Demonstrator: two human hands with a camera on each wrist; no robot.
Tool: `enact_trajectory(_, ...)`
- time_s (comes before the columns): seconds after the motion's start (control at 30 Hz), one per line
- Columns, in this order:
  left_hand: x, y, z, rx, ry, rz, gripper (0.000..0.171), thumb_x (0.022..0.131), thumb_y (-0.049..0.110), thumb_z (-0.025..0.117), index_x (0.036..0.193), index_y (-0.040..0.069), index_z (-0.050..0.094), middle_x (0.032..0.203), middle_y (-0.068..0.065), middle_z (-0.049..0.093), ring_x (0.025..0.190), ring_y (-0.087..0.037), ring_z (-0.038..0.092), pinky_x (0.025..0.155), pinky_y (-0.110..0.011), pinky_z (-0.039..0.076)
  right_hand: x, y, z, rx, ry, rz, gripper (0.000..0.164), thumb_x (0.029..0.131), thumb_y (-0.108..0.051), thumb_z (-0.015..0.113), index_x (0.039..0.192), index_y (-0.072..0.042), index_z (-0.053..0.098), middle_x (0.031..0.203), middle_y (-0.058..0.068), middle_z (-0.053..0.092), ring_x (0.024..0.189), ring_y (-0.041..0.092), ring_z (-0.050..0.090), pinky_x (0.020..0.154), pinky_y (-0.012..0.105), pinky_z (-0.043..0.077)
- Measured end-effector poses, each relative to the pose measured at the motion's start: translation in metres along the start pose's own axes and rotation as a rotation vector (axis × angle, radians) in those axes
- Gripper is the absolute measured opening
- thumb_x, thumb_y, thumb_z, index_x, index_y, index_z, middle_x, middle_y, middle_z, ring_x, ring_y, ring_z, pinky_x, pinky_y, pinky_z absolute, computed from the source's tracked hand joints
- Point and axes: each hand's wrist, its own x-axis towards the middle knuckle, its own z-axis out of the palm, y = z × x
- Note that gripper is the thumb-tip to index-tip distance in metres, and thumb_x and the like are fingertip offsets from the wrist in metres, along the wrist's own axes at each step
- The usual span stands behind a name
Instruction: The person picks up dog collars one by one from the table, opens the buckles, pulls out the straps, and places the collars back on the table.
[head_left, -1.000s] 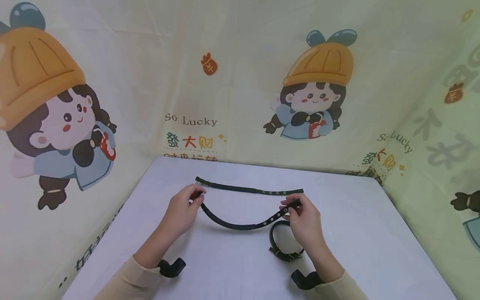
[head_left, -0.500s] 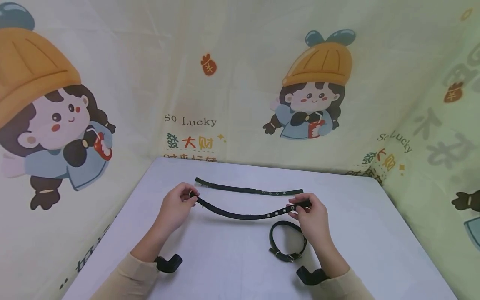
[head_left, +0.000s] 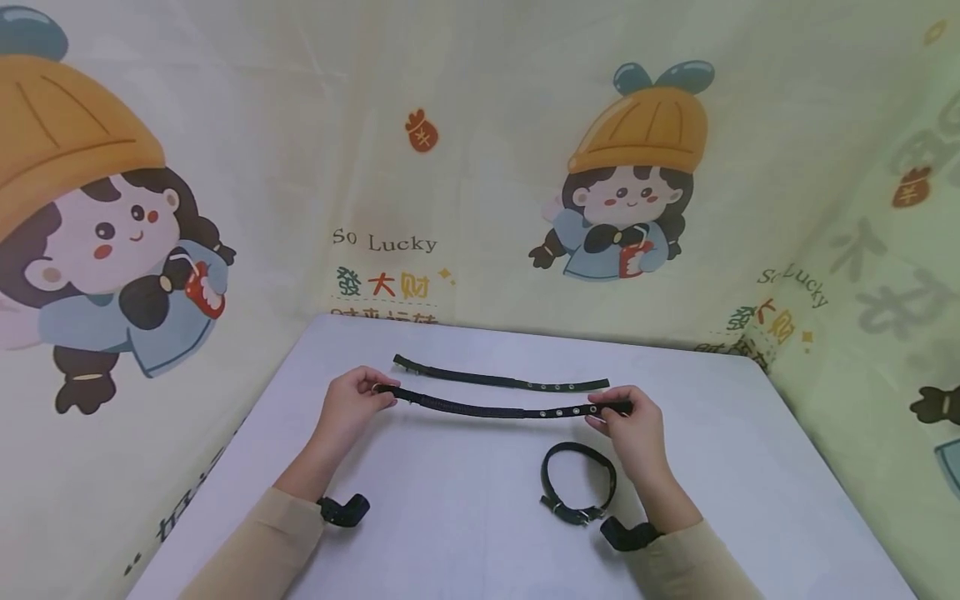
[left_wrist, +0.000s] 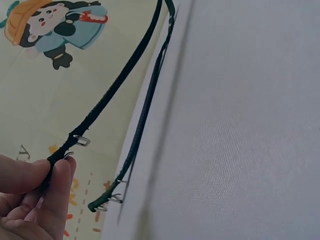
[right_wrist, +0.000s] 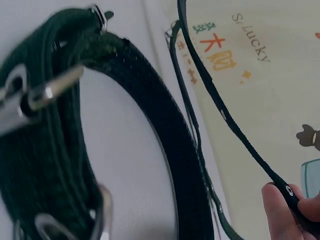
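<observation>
A dark pet collar (head_left: 472, 409) with metal eyelets is stretched nearly straight between my two hands, above the table. My left hand (head_left: 351, 407) pinches its buckle end between thumb and fingers; the buckle's metal prong shows in the left wrist view. The eyelet end is pinched by my right hand (head_left: 632, 427). Just behind it, a second collar (head_left: 480, 379) lies straight on the table. A third collar (head_left: 546, 471), buckled into a ring, lies in front of my right hand and looms large in the right wrist view.
The white table (head_left: 450, 517) meets a patterned cloth backdrop (head_left: 480, 192) at its back and sides. Black wrist cameras (head_left: 347, 510) are strapped at both sleeves.
The held collar has gone from a deep sag to almost straight. My hands have drawn apart, the left one leftward and the right one rightward. The two collars on the table stay put.
</observation>
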Motion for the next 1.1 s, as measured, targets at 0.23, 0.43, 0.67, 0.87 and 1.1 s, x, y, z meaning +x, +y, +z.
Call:
enact_trajectory(0.23, 0.023, -0.009, 0.002, -0.118, -0.006, -0.029, 0.023, 0.096, -0.007, 0.074, 0.118, -0.003, 0.069, 0.125, -0.022, 0.077, 0.095, -0.015, 0.076, 0.086, -0.025, 0.064, 0.015, 0.005, -0.002, 0.01, -0.007, 0.052, 0.01, 0.102, 0.014, 0.052, 0.107, 0.006, 0.05, 0.134, 0.029, 0.071, 0.105, 0.018, 0.077, 0.085, 0.031, 0.066)
enact_trajectory(0.43, 0.036, -0.013, 0.005, -0.163, -0.016, -0.093, 0.027, 0.096, -0.008, 0.073, 0.122, -0.001, 0.07, 0.123, -0.019, 0.075, 0.097, -0.015, 0.075, 0.09, -0.027, 0.064, 0.028, 0.01, -0.001, 0.074, -0.025, 0.113, 0.012, 0.102, 0.017, 0.052, 0.107, 0.007, 0.049, 0.131, 0.028, 0.073, 0.097, 0.014, 0.078, 0.085, 0.029, 0.066)
enact_trajectory(0.67, 0.048, -0.021, 0.008, -0.241, -0.028, -0.148, 0.032, 0.097, -0.009, 0.071, 0.128, -0.002, 0.067, 0.124, -0.016, 0.07, 0.102, -0.015, 0.073, 0.098, -0.032, 0.063, 0.036, 0.014, 0.002, 0.079, -0.049, 0.154, 0.012, 0.101, 0.017, 0.051, 0.11, 0.008, 0.051, 0.134, 0.028, 0.071, 0.101, 0.018, 0.076, 0.089, 0.029, 0.065)
enact_trajectory(0.87, 0.052, -0.024, 0.013, -0.334, -0.037, -0.205, 0.034, 0.099, -0.01, 0.067, 0.133, -0.003, 0.064, 0.129, -0.017, 0.063, 0.109, -0.018, 0.071, 0.098, -0.03, 0.062, 0.04, 0.019, 0.001, 0.076, -0.063, 0.167, 0.015, 0.101, 0.016, 0.048, 0.113, 0.008, 0.053, 0.128, 0.022, 0.075, 0.101, 0.017, 0.076, 0.089, 0.029, 0.065)
enact_trajectory(1.1, 0.055, -0.03, 0.016, -0.373, -0.04, -0.209, 0.035, 0.1, -0.012, 0.063, 0.135, -0.006, 0.061, 0.129, -0.018, 0.064, 0.105, -0.016, 0.072, 0.094, -0.029, 0.063, 0.044, 0.026, -0.003, 0.11, -0.073, 0.205, 0.019, 0.1, 0.019, 0.045, 0.111, 0.005, 0.053, 0.117, 0.012, 0.08, 0.095, 0.013, 0.077, 0.087, 0.028, 0.065)
